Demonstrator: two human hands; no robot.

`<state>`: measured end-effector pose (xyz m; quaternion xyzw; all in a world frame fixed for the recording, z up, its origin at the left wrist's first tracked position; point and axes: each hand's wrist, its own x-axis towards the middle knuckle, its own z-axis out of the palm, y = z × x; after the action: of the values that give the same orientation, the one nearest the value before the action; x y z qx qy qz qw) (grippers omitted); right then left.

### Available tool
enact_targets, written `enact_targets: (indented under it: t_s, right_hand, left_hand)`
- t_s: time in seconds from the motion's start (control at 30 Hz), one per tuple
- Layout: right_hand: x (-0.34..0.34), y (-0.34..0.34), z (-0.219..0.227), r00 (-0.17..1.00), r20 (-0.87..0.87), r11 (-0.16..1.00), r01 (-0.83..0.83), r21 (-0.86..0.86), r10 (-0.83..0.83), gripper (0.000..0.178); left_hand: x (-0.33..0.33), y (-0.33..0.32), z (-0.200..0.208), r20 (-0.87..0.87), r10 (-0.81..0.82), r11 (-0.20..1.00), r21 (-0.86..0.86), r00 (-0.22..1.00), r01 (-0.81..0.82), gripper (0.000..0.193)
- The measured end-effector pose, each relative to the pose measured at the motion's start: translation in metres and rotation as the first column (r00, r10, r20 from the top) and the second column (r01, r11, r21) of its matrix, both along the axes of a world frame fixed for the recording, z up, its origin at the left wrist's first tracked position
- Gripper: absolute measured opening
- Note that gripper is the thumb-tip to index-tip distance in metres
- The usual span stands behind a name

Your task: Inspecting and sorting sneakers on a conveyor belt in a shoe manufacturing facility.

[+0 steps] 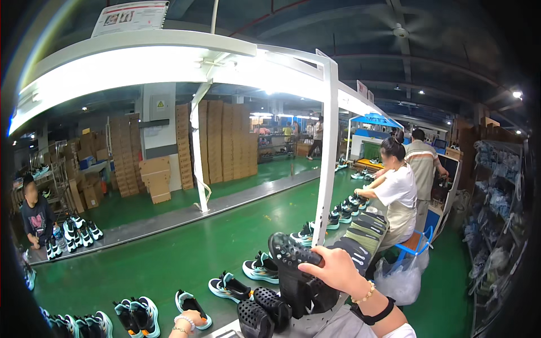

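My right hand (335, 267) grips a black shoe-shaped form (293, 252) dotted with holes, thumb and fingers closed on its near end. Below it, two similar black perforated forms (256, 318) stand beside a dark block-like stack (304, 290). At the lower middle, my left hand (190, 320) is closed on a black and light-blue sneaker (187, 301); its fingertips are partly hidden at the shoe opening. Another sneaker (230, 288) lies to the right of that one, and a further sneaker (261, 267) sits beyond it on the green surface (186, 248).
Pairs of sneakers (137, 316) stand at lower left. A white post (327, 152) rises close behind the forms. Farther right, a seated person (399, 191) handles shoes beside dark and olive pieces (363, 234). Another person (36, 217) leans at the far-left ledge. A plastic bag (400, 279) hangs low right.
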<state>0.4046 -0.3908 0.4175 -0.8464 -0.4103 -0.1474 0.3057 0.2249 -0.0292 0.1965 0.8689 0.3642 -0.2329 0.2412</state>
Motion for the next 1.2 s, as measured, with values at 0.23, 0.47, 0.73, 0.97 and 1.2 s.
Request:
enact_targets:
  t_s: [0.23,0.47,0.73,0.97,1.2]
  right_hand:
    - [-0.048,0.062,0.007,0.955,0.037,0.954,-0.296,0.038,0.295,0.052]
    - [-0.107,0.150,-0.033,0.882,-0.059,0.854,-0.468,-0.225,0.468,0.055]
    - [-0.109,0.251,-0.123,0.868,-0.275,0.634,-0.492,-0.597,0.414,0.060]
    - [-0.125,0.316,-0.197,0.950,-0.223,0.812,-0.303,-0.499,0.217,0.042]
    - [-0.170,0.333,-0.255,0.982,-0.139,0.903,-0.170,-0.394,0.124,0.026]
  left_hand:
    - [-0.038,-0.013,-0.046,0.213,-0.052,0.956,0.292,0.976,-0.012,0.041]
    - [-0.031,-0.013,-0.052,0.382,0.013,0.940,0.310,0.924,-0.142,0.030]
    - [-0.091,-0.074,-0.041,0.790,0.122,0.836,0.245,0.601,-0.491,0.040]
    - [-0.098,-0.066,-0.074,0.850,0.168,0.888,0.089,0.500,-0.452,0.049]
    - [-0.106,-0.057,-0.093,0.873,0.139,0.894,0.093,0.468,-0.438,0.042]
